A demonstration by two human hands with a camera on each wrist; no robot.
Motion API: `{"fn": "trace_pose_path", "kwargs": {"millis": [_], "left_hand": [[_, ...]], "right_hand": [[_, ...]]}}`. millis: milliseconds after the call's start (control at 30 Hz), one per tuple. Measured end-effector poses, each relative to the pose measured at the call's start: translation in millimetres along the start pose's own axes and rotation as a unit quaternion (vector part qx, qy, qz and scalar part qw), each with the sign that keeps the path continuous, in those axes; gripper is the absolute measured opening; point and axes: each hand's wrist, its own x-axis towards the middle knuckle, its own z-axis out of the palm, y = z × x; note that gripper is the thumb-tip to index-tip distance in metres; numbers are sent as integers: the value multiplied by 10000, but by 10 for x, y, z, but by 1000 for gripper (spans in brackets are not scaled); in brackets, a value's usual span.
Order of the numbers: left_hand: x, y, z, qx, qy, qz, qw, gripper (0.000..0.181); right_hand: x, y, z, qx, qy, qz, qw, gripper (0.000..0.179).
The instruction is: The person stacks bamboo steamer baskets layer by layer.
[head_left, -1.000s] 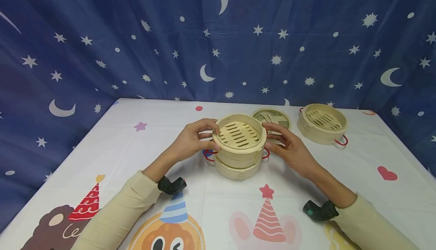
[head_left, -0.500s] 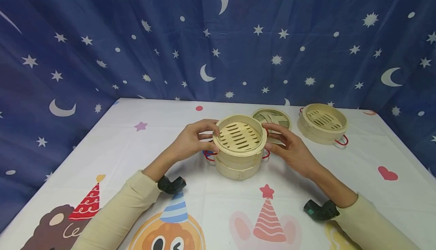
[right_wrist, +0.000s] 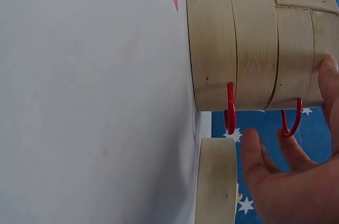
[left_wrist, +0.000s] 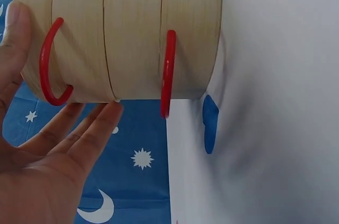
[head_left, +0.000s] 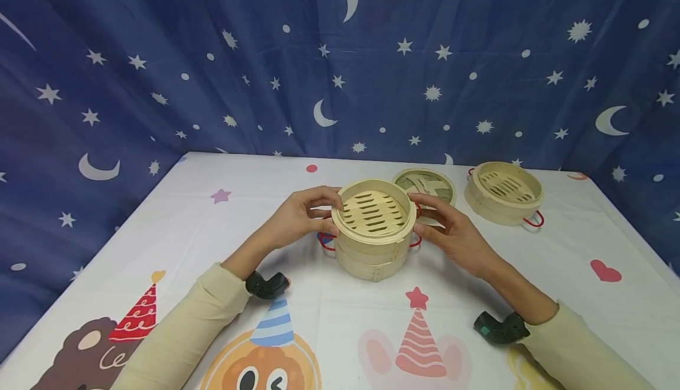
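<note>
Two round bamboo steamer baskets stand stacked at the middle of the table in the head view. The upper steamer basket (head_left: pixel 374 213), with a slatted bottom, sits squarely on the lower steamer basket (head_left: pixel 372 267). My left hand (head_left: pixel 303 216) holds the upper one at its left side, index finger over the rim and thumb on the wall. On the opposite side my right hand (head_left: pixel 448 229) grips it, its thumb against the wall in the right wrist view. Red loop handles, such as the lower handle (left_wrist: pixel 168 75) and the upper handle (left_wrist: pixel 46 65), line up on the left side.
Behind the stack lies a round woven bamboo lid (head_left: pixel 425 184), partly hidden by the right hand. A third steamer basket (head_left: pixel 502 201) with red handles stands at the back right. A star-patterned blue curtain (head_left: pixel 255 59) hangs behind the white printed tablecloth (head_left: pixel 212 236).
The upper steamer basket has settled lower and straighter on the bottom one; the gap between their walls has closed. Both hands keep their hold on it.
</note>
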Motion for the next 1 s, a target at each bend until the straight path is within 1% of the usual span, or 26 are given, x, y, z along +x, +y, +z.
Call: {"fn": "trace_pose_path", "kwargs": {"millis": [167, 300, 600, 733, 1000], "left_hand": [[-3, -34, -18, 39, 54, 101, 9999, 39], [-12, -34, -19, -7, 11, 163, 9999, 43], [-15, -27, 14, 186, -62, 429, 9989, 44], [-14, -39, 25, 153, -62, 516, 9985, 45], [-18, -20, 43, 154, -18, 556, 9983, 46]], "right_hand": [[2, 0, 7, -87, 40, -67, 9999, 57], [1, -10, 8, -103, 63, -89, 9999, 57], [-1, -16, 9, -98, 124, -35, 9999, 54], [4, -16, 9, -100, 144, -45, 9998, 52], [2, -23, 21, -90, 207, -60, 9997, 47]]}}
